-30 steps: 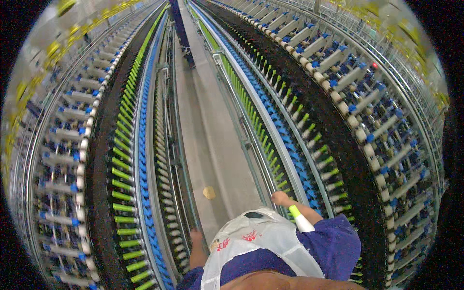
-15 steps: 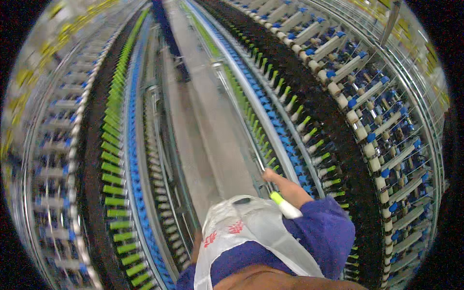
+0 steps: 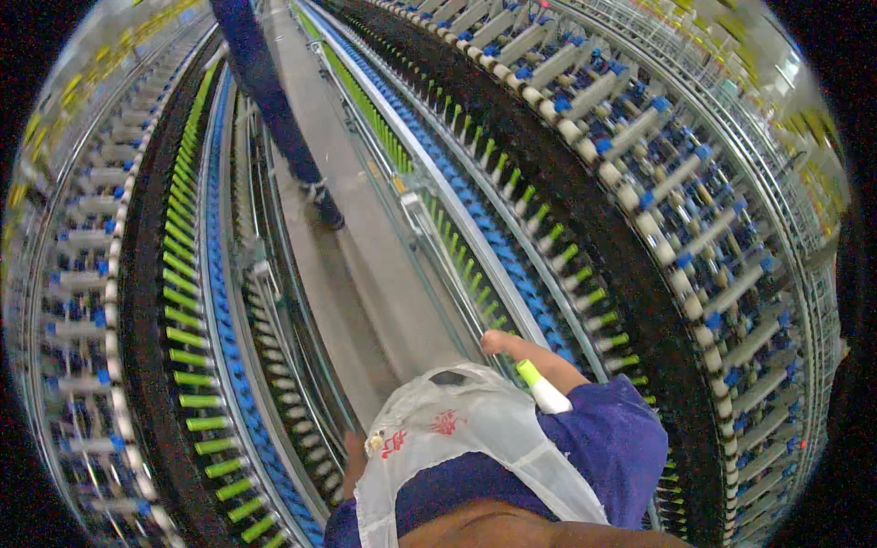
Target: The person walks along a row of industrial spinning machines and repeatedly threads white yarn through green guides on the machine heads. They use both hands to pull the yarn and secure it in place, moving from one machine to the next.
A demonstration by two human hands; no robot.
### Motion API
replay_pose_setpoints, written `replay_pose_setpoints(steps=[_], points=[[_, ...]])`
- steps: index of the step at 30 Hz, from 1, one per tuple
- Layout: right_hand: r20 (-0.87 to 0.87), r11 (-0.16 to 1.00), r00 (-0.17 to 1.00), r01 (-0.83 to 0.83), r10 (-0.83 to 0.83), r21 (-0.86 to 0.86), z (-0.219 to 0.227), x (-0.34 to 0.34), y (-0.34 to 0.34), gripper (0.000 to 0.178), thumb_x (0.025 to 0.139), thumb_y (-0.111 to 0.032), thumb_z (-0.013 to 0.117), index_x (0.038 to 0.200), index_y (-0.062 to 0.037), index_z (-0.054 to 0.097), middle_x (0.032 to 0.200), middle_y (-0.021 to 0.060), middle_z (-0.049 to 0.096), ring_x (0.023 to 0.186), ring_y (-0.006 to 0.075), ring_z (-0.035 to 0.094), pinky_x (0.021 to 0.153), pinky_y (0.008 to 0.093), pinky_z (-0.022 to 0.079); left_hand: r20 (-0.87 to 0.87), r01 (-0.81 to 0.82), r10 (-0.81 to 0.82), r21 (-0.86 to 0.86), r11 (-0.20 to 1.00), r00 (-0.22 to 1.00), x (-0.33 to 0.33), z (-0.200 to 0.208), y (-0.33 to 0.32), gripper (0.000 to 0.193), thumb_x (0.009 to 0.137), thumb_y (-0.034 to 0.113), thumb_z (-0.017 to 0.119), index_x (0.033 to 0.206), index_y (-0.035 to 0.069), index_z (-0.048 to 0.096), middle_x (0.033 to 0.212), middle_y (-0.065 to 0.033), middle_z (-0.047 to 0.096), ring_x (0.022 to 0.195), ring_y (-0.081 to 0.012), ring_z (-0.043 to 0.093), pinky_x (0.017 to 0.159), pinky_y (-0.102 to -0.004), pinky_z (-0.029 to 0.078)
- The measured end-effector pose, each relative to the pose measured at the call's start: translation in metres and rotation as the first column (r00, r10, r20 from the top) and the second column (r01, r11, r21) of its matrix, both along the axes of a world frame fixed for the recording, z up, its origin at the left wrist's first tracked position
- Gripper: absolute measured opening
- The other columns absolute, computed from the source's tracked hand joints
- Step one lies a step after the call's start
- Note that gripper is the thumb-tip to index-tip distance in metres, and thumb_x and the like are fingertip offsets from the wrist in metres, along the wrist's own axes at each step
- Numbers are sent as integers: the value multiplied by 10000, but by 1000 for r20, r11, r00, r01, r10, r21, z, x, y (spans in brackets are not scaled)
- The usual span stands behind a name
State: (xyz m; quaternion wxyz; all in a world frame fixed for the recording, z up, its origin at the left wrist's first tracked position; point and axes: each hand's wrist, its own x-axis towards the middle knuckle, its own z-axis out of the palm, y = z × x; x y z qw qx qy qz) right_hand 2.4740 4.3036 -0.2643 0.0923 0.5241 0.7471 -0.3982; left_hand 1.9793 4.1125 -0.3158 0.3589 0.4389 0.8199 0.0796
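My right hand (image 3: 494,343) hangs beside the lower rail of the right-hand spinning machine, fingers curled; whether it grips something is hidden. A green-topped bobbin (image 3: 545,388) wound with white yarn lies between my right forearm and the white apron (image 3: 438,393). Little of my left hand (image 3: 353,449) shows beside the apron, near the left machine's lower rail, and its fingers cannot be made out. Upright along the right machine stand bobbins (image 3: 564,259) with green tops and white yarn below. Green bobbins (image 3: 194,379) line the left machine.
A grey aisle floor (image 3: 365,265) runs between the two machines. Ahead in the aisle, a person's dark-trousered leg (image 3: 274,110) stands near the left machine. Metal rails (image 3: 448,247) edge both sides. Rollers with blue parts (image 3: 639,215) run above the right machine's bobbins.
The view has shifted along the aisle, and the other person's leg appears nearer and larger. My right hand has lowered slightly toward me; the bobbin stays by my right forearm.
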Motion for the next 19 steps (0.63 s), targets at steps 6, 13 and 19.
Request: replay_pose_setpoints(steps=[6,13,19], points=[[167,897,883,439,-440,42,-57,13,172,248,754,-276,526,800,-75,664,780,165,642,720,315,626,681,430,505,-435,585,-490,112,803,755,-48,66,486,249,817,138,555,1042,39,593,929,-196,626,874,-328,617,745,-426,503],[214,985,972,64,-99,162,-88,3,433,227,680,-256,605,708,-37,657,676,171,636,621,289,622,629,390,501,-452,785,-835,-371,495,313,14,122,772,317,832,176,509,1115,60,594,1228,-163,529,1139,-312,507,951,-458,388],[7,947,950,312,-313,-75,-51,-79,766,268,742,-362,591,819,-136,712,862,153,673,797,268,650,742,433,505,-883,825,-458,-177,537,108,-14,84,970,381,885,201,420,1215,63,552,1398,-198,354,1342,-348,221,1087,-545,100]])
